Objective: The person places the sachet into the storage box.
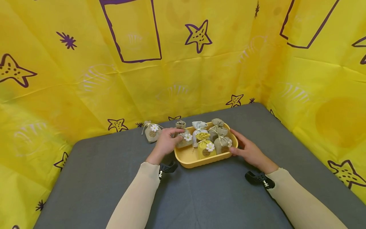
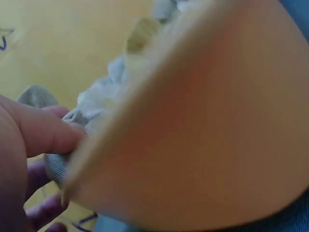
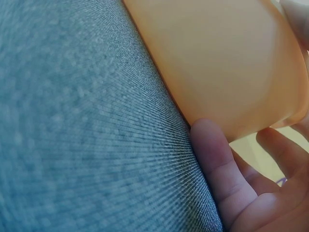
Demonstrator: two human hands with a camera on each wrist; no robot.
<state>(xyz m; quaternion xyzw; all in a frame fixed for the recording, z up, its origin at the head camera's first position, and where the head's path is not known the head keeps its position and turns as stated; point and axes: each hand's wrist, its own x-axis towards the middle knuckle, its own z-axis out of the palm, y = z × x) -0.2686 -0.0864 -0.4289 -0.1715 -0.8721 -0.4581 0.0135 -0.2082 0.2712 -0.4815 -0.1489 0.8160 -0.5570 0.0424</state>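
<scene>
A shallow yellow tray (image 1: 192, 164) holds several small drawstring sachets with flower trims. At its left end, my left hand (image 1: 166, 141) pinches a beige sachet (image 1: 183, 142) with a white flower between thumb and fingers. In the left wrist view, the thumb presses that sachet's cloth (image 2: 57, 166) behind the blurred tray wall (image 2: 193, 135). My right hand (image 1: 248, 151) grips the tray's right end, thumb at the front corner and fingers around the far side. The right wrist view shows its fingertips against the tray's outer wall (image 3: 217, 63). A yellow sachet (image 1: 204, 148) sits near the tray's front.
Another beige sachet (image 1: 152, 132) with a flower stands outside the tray, left of my left hand. Beside the yellow sachet are a white sachet (image 1: 199, 126) and beige ones (image 1: 221, 144). Yellow printed cloth (image 1: 186, 79) rises behind the grey table (image 1: 200, 197).
</scene>
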